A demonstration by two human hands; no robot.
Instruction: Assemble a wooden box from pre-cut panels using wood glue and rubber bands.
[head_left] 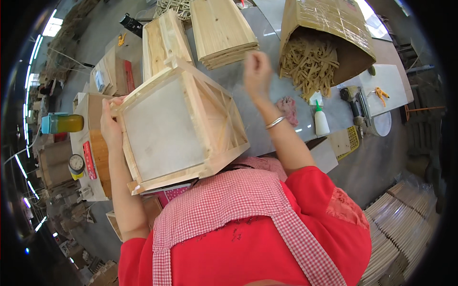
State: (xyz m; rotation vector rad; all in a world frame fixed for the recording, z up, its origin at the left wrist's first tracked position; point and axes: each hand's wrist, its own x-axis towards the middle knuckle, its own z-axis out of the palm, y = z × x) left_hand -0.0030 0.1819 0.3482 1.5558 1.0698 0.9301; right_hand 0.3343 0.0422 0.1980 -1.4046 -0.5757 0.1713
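Note:
A pale wooden frame box (206, 168) with diagonal braces on its side is tilted up against my apron, its square opening facing left of centre. My left hand (112, 125) grips its far left edge, fingers wrapped round the rail. Raised above the table to the right of the box is my right hand (258, 76), with its fingers curled in and slightly blurred; whatever they hold, if anything, is hidden. Just beyond it lies a stack of wooden boards (223, 31). A crumpled pink cloth (287, 110) rests on the table beside my right forearm.
At the right, a cardboard box (329, 19) on its side spills wooden strips (310, 64). Nearby are a glue bottle (321, 121) with a green tip, a power tool (354, 102) and orange clippers (381, 95). A drink bottle (67, 123) stands at the left.

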